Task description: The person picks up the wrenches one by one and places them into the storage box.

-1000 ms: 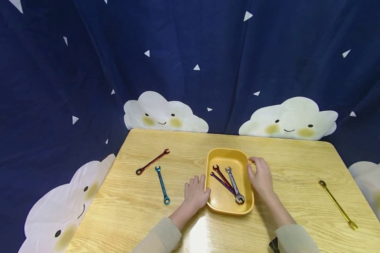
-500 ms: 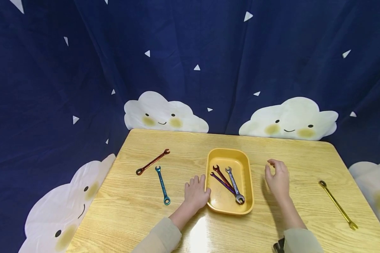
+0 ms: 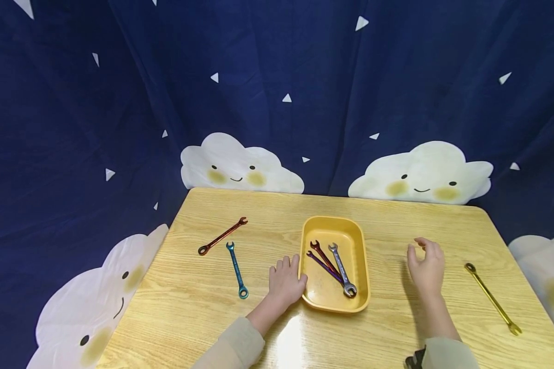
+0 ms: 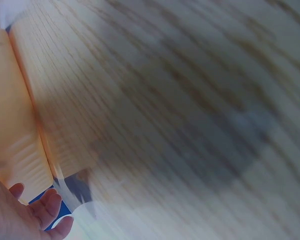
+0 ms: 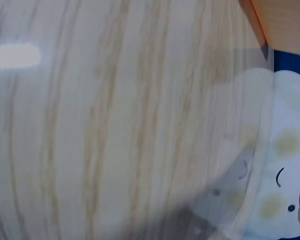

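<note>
A yellow plastic tray (image 3: 333, 303) stands mid-table with several wrenches inside: a silver wrench (image 3: 341, 267), a red one (image 3: 329, 259) and a purple one (image 3: 323, 266). My left hand (image 3: 286, 280) rests against the tray's left side, fingers loosely extended, thumb at the rim. In the left wrist view its fingers (image 4: 49, 207) appear beside the tray wall (image 4: 17, 115). To the right of the tray, my right hand (image 3: 428, 266) is over the table with thumb and fingers loosely bent and nothing between them. A gold wrench (image 3: 491, 298) lies on the table farther right.
Left of the tray, a blue-green wrench (image 3: 237, 270) and a dark red wrench (image 3: 223, 236) lie on the wooden table (image 3: 268, 215). Behind the table hangs a dark blue curtain (image 3: 277, 118) printed with clouds and white triangles.
My right hand has left the tray's right rim and moved right, toward the gold wrench. The left hand, the tray and the wrenches stay where they were.
</note>
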`<state>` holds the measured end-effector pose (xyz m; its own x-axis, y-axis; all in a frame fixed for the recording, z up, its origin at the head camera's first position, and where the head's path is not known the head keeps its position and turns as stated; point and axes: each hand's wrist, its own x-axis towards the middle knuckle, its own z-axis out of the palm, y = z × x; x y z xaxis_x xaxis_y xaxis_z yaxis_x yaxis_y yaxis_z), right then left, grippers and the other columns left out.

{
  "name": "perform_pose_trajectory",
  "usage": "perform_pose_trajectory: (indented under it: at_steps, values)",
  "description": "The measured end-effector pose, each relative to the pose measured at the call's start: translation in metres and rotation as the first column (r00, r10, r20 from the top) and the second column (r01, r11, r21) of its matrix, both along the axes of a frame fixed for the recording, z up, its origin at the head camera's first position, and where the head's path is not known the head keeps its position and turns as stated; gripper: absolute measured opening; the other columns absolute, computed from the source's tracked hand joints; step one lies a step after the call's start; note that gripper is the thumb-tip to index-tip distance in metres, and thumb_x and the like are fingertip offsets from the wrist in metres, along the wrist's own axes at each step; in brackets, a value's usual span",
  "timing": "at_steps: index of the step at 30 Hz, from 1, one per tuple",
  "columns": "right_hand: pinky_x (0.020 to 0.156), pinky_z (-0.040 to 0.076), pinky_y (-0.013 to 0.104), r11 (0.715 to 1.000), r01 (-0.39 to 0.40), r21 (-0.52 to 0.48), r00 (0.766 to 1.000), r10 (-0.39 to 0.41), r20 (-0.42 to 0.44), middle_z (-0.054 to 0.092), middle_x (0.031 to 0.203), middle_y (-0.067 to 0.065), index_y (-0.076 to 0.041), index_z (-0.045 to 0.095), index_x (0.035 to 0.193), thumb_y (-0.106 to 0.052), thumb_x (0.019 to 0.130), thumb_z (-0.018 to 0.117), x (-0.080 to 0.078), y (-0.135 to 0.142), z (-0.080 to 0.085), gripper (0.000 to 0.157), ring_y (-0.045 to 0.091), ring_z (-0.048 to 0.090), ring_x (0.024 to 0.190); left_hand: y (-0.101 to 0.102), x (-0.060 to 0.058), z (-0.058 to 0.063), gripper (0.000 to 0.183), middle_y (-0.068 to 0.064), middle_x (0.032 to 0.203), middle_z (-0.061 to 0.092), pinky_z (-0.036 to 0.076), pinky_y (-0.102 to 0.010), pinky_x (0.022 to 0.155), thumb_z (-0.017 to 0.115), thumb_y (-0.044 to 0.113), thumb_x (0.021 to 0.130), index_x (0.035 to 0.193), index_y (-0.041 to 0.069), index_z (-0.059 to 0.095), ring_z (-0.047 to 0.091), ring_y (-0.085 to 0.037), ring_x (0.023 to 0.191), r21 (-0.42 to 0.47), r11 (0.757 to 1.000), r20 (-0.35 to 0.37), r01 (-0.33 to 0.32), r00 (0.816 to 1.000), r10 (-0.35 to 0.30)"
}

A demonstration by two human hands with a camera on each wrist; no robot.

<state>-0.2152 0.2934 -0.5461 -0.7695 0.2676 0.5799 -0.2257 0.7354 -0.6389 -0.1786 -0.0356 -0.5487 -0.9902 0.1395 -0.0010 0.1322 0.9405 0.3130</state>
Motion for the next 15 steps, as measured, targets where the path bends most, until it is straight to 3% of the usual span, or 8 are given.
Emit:
perform_pose_trajectory:
  at_steps: [10,15]
  values:
    - [0.078,0.032,0.041,0.998,0.063,-0.031,0.998,-0.064,-0.028,0.053,0.097,0.029,0.012,0.058,0.101,0.005,0.079,0.063,0.005,0.022,-0.006,0.024,0.041,0.047,0.091,0.0,0.0,0.0,0.045,-0.01,0.105,0.048,0.035,-0.042,0.076,0.044,0.036,0.087,0.125,0.013,0.04,0.046,-0.026,0.093,-0.014,1.0,0.0,0.002,1.0,-0.002]
    - [0.08,0.033,0.047,0.992,0.105,-0.074,0.994,-0.103,0.031,0.053,0.102,0.028,0.011,0.058,0.104,0.001,0.081,0.063,0.011,0.032,-0.01,0.025,0.041,0.047,0.096,0.0,0.0,0.001,0.045,-0.01,0.105,0.047,0.035,-0.042,0.075,0.044,0.036,0.087,0.125,0.013,0.039,0.046,-0.026,0.092,-0.012,1.0,0.004,0.008,1.0,-0.008]
